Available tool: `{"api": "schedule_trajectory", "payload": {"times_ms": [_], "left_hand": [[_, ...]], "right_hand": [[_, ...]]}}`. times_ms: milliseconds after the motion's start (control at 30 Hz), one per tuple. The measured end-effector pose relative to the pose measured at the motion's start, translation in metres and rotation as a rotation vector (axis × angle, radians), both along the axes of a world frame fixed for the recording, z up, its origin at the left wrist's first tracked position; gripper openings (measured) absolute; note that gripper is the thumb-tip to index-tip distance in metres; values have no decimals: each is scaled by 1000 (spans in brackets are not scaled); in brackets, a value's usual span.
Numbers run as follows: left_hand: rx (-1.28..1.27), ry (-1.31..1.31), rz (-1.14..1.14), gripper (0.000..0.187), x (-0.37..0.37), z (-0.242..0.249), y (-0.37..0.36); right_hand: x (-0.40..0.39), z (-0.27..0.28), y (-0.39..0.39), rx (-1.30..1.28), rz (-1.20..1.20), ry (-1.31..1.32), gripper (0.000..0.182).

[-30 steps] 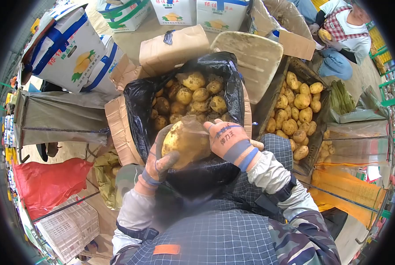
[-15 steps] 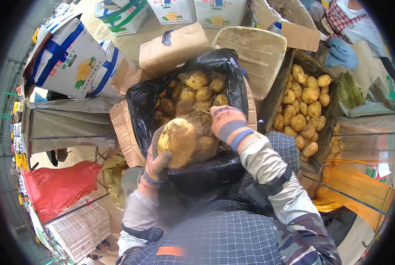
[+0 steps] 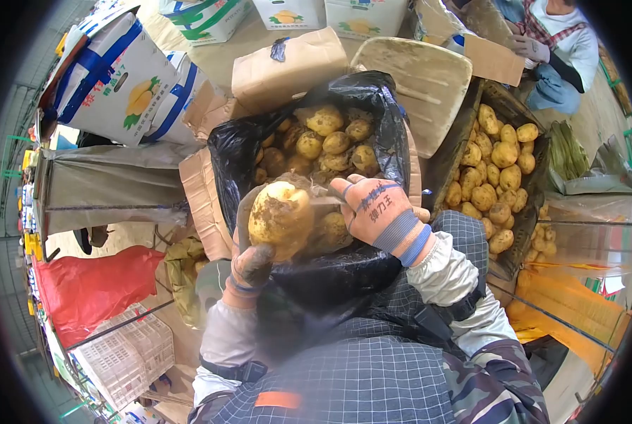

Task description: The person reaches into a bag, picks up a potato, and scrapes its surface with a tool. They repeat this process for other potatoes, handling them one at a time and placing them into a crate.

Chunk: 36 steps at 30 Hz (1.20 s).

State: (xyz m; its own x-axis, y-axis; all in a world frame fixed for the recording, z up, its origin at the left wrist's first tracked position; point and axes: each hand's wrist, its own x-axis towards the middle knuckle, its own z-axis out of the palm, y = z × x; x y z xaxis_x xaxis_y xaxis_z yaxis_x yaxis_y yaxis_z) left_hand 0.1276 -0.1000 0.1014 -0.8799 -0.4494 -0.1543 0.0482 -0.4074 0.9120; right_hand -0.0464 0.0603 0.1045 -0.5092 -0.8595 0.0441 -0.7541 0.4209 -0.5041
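My left hand [image 3: 251, 265], in an orange glove with dark grey fingers, grips a large potato [image 3: 279, 218] with brown soil on its skin. It holds the potato above the near left part of a box lined with a black plastic bag [image 3: 238, 152]. Inside the bag lie several soil-covered potatoes [image 3: 323, 120]. Just right of the held potato is my right hand [image 3: 379, 212], gloved in orange, with its fingers curled together. Something thin and pale shows between its fingertips and the potato, too blurred to name.
To the right stands a dark crate [image 3: 517, 106] of cleaner potatoes [image 3: 503, 155]. A worn plastic board [image 3: 418, 85] leans behind the box, beside a brown cardboard piece [image 3: 291, 67]. Printed cartons [image 3: 111, 85] stand at upper left. Another person [image 3: 560, 53] is at upper right.
My right hand has turned, its back now showing more, and sits slightly to the right. The held potato is tilted more upright. The whole view has shifted a little; the other person's gloved hand shows more.
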Motion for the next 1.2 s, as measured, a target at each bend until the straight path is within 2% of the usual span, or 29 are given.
{"api": "schedule_trajectory", "payload": {"times_ms": [67,167,267,467,567,633,733,800,833,900,933,967,1000,1067,1100,1133,1200], "left_hand": [[31,11,-9,99,-1,-1,-2],[102,16,-36,98,-2,-4,-5],[182,-7,-39,96,-3,-5,-5],[145,-3,-42,88,-8,-9,-11],[115,15,-30,85,-12,-16,-12],[143,24,-31,85,-11,-28,-17],[278,-34,34,83,-8,-42,-16],[438,45,-114,81,-6,-38,-17],[512,83,-201,80,-6,-34,-22],[373,77,-100,75,6,-54,-32],[284,60,14,74,13,-73,-39],[-3,-13,26,71,13,-79,-40],[-286,-105,55,69,12,-86,-41],[461,289,-171,65,-19,-32,-6],[50,179,-105,65,-18,-44,-5],[-368,59,-20,66,-14,-52,-5],[360,249,-7,66,-5,-50,-3]], "right_hand": [[2,-4,-3,37,27,7,12],[2,-14,-10,52,22,-121,35],[2,-10,-18,121,-24,-208,39],[-6,-5,-29,279,-21,-301,37],[-8,-26,-36,256,-18,-268,36],[-13,-26,-40,355,8,-277,29],[-20,-24,-41,468,-59,-327,29],[-28,-35,-35,547,-125,-315,28],[-30,-53,-34,402,-150,-365,28],[-27,-77,-31,111,-193,-442,29],[-28,-51,-23,17,-211,-775,33],[-27,-24,-14,-83,-226,-1100,38],[-17,-52,-22,-277,-143,-1260,45],[-11,-49,-9,-364,-66,-1477,57],[-5,-12,-3,-244,-52,-1554,60],[0,-4,0,-322,-3,-1581,70],[17,-14,-12,-448,18,-1465,75]]}}
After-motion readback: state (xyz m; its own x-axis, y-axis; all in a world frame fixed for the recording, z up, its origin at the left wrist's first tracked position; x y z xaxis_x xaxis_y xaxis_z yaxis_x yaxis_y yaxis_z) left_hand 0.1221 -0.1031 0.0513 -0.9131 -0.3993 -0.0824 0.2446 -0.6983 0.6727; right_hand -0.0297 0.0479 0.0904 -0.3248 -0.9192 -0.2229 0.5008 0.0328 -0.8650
